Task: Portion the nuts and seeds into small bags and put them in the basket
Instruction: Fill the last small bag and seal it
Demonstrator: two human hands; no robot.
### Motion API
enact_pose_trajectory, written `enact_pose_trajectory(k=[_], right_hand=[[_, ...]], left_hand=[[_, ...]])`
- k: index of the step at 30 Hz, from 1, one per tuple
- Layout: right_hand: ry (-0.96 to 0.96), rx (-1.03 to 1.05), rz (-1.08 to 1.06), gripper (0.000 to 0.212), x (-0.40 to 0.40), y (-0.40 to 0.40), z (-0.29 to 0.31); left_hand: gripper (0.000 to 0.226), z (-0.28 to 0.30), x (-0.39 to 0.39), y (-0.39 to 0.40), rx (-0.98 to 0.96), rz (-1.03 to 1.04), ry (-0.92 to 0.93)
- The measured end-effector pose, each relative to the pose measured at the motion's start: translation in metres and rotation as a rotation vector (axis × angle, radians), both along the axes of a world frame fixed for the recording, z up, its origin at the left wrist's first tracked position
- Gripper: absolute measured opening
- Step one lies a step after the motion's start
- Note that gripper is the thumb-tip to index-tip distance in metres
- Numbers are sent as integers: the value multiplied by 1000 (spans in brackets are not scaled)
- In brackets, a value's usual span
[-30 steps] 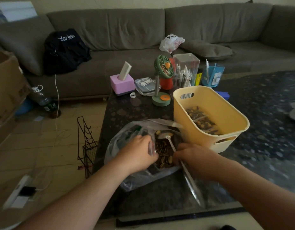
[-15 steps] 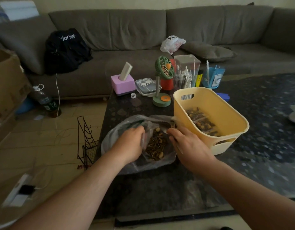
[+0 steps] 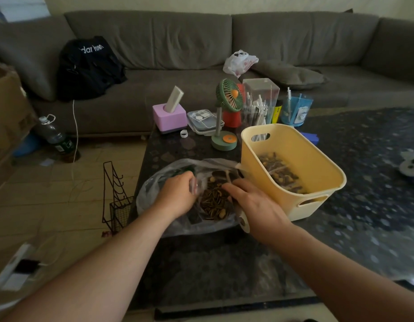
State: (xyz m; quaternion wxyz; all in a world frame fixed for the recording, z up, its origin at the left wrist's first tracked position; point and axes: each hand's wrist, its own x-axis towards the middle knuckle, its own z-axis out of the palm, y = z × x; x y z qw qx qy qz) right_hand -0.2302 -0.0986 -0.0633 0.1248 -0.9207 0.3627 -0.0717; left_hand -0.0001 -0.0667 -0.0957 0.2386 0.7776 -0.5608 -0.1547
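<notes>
Basket (image 3: 317,159) stands just right of bag (image 3: 155,194); fan (image 3: 228,96) behind.

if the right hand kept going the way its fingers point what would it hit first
Probably the nuts and seeds in the big clear bag: the right hand points up-left over the pile. Depth is unclear.

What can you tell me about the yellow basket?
The yellow basket looks like smooth plastic, with rounded corners and a slot handle at each end. It stands upright on the dark table, right of the big clear bag. Small filled bags of nuts and seeds lie inside. Neither hand touches it.
</notes>
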Motion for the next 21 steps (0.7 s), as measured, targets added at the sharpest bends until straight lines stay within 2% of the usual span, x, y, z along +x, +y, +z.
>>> enact_pose_trajectory(k=[3,6,9,11,13,17,19,21], right_hand=[[-10,26,32,89,-4,0,-1],[-143,-7,-4,48,-6,7,3],[-232,-28,-43,38,-4,11,4],[-215,-22,-33,41,-2,9,1],[-181,-18,-36,46,1,6,-2],[-88,-20,-3,69,5,5,-3],[-42,-6,30,83,3,5,-1],[-5,-6,76,87,1,6,4]], left_hand=[[25,0,1,-2,-13,79,-11],[26,3,0,-6,-17,134,40],[31,2,-2,-6,10,137,131],[37,-2,-4,-6,42,130,59],[31,-5,-5,-9,28,166,12],[29,-4,-7,-9,-71,200,152],[30,-3,-6,-8,-73,196,169],[31,-2,-3,-6,-74,214,165]])
